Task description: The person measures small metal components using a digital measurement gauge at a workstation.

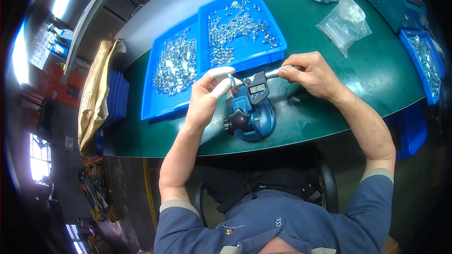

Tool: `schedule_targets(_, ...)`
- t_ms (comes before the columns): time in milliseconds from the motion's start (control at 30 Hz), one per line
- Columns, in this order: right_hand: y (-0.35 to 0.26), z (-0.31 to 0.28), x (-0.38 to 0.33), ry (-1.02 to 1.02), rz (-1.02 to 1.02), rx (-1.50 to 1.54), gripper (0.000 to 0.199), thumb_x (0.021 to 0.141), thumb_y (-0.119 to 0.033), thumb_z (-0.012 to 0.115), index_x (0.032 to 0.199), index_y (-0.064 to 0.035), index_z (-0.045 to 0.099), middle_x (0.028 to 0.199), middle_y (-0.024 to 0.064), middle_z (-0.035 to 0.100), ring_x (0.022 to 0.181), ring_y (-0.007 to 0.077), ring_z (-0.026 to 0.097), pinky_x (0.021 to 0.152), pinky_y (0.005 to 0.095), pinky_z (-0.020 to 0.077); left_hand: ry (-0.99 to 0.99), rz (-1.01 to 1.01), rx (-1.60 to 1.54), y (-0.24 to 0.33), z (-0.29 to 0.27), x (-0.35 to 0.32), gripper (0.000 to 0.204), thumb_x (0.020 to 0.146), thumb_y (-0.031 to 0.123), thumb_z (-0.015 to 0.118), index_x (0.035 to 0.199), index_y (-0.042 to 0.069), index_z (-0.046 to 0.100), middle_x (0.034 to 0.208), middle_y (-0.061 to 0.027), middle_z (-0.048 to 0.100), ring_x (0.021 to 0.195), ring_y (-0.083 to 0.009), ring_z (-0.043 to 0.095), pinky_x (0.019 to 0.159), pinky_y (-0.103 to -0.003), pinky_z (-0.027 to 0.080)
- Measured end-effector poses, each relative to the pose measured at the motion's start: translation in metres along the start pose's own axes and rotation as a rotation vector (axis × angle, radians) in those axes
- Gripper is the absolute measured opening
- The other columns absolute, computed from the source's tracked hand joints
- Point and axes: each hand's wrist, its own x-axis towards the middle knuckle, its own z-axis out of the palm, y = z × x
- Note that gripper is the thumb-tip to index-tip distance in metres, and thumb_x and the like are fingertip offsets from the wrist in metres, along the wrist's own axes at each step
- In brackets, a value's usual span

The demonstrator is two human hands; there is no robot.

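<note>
A digital micrometer (pixel 257 87) with a small display is clamped in a blue stand (pixel 263 124) with a black star knob (pixel 239 120). My left hand (pixel 203 99), white covers on its thumb and forefinger, is closed in a pinch on a small metal part (pixel 231 79) at the micrometer's jaws. Its fingers hide much of the part, and I cannot tell whether both jaws touch it. On the other side, my right hand (pixel 314 74) has its thumb and fingers closed around the end of the micrometer's thimble (pixel 275 72).
Two blue trays hold many small metal parts: one tray (pixel 147 91) at left, one (pixel 278 42) overlapping it. Plastic bags (pixel 346 23) lie at the far right of the green table (pixel 301 129). A blue bin (pixel 438 77) of parts stands at the right edge, near a teal machine (pixel 391 0).
</note>
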Motion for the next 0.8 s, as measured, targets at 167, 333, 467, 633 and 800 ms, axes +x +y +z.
schedule_targets(167,-0.002,0.001,-0.001,0.008,0.0,0.047,0.02,0.09,-0.018,0.075,0.093,0.0012,0.073,0.071,0.0023,0.062,0.066,0.0083,0.052,0.059,0.0256,0.0415,0.013,0.05,0.022,0.003,-0.005,0.005,0.029,0.096,0.009,0.066,0.125,0.004,0.064,0.102,-0.0119,0.073,0.088,-0.0159,0.069,0.072,-0.03,0.057)
schedule_targets(333,0.0,-0.002,-0.002,0.003,-0.013,0.035,0.021,0.09,-0.019,0.076,0.095,0.0013,0.073,0.071,0.0019,0.063,0.066,0.0081,0.052,0.059,0.0249,0.0418,0.314,0.342,0.411,0.013,-0.06,0.039,0.03,0.095,0.006,0.067,0.125,0.0,0.064,0.102,-0.0122,0.073,0.087,-0.016,0.069,0.082,-0.03,0.055)
schedule_targets(467,-0.002,-0.001,-0.001,0.004,-0.019,0.05,0.021,0.09,-0.019,0.076,0.095,0.0011,0.073,0.071,0.0023,0.063,0.066,0.0082,0.053,0.059,0.0249,0.0423,0.549,0.586,1.138,0.024,-0.094,0.068,0.032,0.088,0.009,0.073,0.119,0.002,0.069,0.111,-0.0152,0.071,0.105,-0.0299,0.067,0.095,-0.038,0.051)
schedule_targets(633,0.001,-0.001,-0.002,-0.005,0.01,0.083,0.021,0.09,-0.019,0.076,0.096,0.0008,0.073,0.072,0.0028,0.064,0.067,0.0086,0.055,0.06,0.0254,0.044,0.013,0.423,1.264,0.007,-0.056,0.113,0.027,0.087,0.012,0.073,0.113,0.006,0.074,0.112,-0.0162,0.071,0.105,-0.0303,0.068,0.093,-0.039,0.052)
schedule_targets(800,0.001,0.0,0.0,-0.009,-0.031,0.048,0.021,0.09,-0.018,0.076,0.097,0.0009,0.073,0.073,0.0035,0.065,0.067,0.0089,0.056,0.061,0.0255,0.0445,-0.16,0.261,1.398,0.0,-0.041,0.146,0.025,0.085,0.012,0.074,0.109,0.006,0.075,0.106,-0.019,0.07,0.103,-0.0352,0.066,0.091,-0.043,0.052)
